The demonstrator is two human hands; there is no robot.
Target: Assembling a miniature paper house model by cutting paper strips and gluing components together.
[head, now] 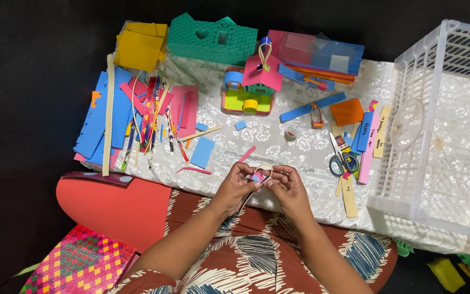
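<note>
Patterned fabric: my lap, brown with dark blue leaf prints, nearest to me.
Left hand: fingers pinched narrow on the small paper piece.
Right hand: fingertips also closed on it, from the other side.
Small paper piece: pink and blue with a pale strip looped over it, held between both hands at the near table edge.
Scissors: blue and green handles, right of my hands, untouched.
Foam house: farther back, pink roof.
White crate: far right, lying on its side.
</note>
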